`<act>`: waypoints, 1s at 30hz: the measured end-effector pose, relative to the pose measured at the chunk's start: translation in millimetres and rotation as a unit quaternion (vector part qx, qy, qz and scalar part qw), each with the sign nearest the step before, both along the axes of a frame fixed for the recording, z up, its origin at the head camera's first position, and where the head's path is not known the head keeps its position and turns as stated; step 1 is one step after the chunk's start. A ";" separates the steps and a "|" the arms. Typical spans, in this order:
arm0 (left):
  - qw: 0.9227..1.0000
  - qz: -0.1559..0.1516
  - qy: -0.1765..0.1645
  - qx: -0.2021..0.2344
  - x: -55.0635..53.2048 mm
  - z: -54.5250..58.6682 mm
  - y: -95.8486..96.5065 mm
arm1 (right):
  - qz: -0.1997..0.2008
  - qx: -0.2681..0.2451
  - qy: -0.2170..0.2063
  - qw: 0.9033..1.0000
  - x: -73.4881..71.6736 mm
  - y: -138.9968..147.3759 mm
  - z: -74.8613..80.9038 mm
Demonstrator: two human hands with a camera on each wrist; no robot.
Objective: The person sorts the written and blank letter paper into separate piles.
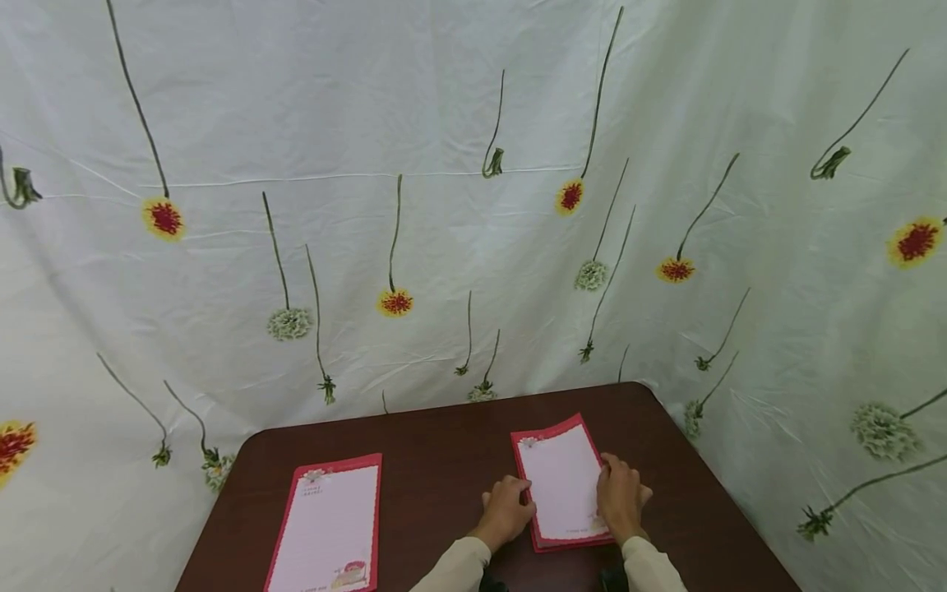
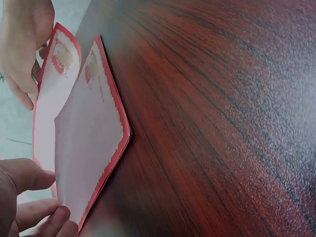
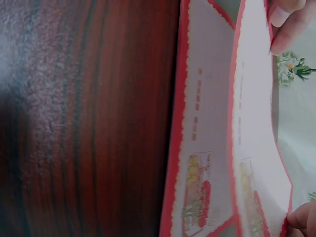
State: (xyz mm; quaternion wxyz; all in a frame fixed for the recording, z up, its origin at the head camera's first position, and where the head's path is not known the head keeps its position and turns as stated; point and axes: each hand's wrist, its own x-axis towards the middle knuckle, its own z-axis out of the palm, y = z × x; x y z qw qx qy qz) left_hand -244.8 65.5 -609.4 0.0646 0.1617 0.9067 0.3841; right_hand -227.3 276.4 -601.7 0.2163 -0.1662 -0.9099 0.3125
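Note:
A red-bordered sheet of letter paper point(image 1: 561, 481), printed with small pictures, lies between my hands over the right-hand stack. My left hand point(image 1: 507, 513) pinches its left edge, and the thumb and fingertips show close up in the left wrist view. At the opposite edge my right hand point(image 1: 620, 497) pinches the paper. In the right wrist view the sheet point(image 3: 254, 118) bows up, apart from the similar paper point(image 3: 210, 113) under it. Left of my hands, another red-bordered paper point(image 1: 329, 522) lies flat, its near end cut off by the frame.
The dark brown wooden table point(image 1: 436, 460) has rounded far corners. Behind it and on the right hangs a white cloth point(image 1: 444, 107) with printed flowers, close to the table edges.

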 end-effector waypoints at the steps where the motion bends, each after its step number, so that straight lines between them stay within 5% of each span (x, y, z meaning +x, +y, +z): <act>1: 1.000 -0.002 -0.002 -0.001 0.0 -0.1 -0.2 | 0.000 -0.003 -0.003 1.000 0.5 0.2 -1.1; 20: 0.999 -0.010 0.007 -0.053 2.5 -7.5 3.6 | 0.005 -0.021 -0.048 0.999 3.4 -0.4 -12.3; 30: 0.992 -0.016 0.068 -0.107 11.2 -4.3 5.6 | 0.009 0.000 -0.081 0.997 2.8 -3.9 -17.6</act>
